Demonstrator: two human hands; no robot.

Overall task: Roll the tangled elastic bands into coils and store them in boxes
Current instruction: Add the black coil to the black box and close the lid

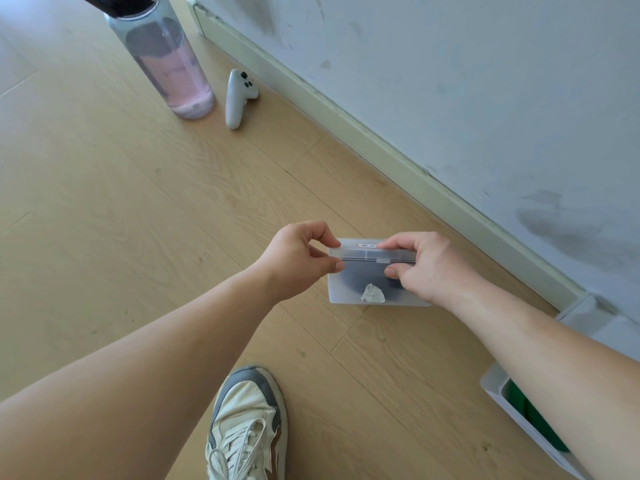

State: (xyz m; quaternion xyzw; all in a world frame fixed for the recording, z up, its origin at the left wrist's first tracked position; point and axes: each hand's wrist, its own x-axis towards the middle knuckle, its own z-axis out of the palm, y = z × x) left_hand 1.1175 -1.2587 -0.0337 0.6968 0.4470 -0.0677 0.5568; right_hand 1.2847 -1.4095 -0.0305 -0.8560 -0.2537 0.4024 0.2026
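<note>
One head-worn camera looks forward and down at the floor point(138, 202), close above the left hand point(294, 261) and right hand point(426, 268), perhaps from a crouch.

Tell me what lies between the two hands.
The head view shows a translucent plastic box there; the left hand pinches one end, the right hand the other.

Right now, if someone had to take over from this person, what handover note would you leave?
Left hand: pinches the left end of the translucent box.
Right hand: pinches the box's right side, by the clasp.
Box: lid down; whether it is latched cannot be told. A dark shape shows through its wall, probably a coiled band.
Done: apparently one coil boxed.
Left: check the clasp and put the box away. No loose bands are in view, so how many remain is unknown.
</note>
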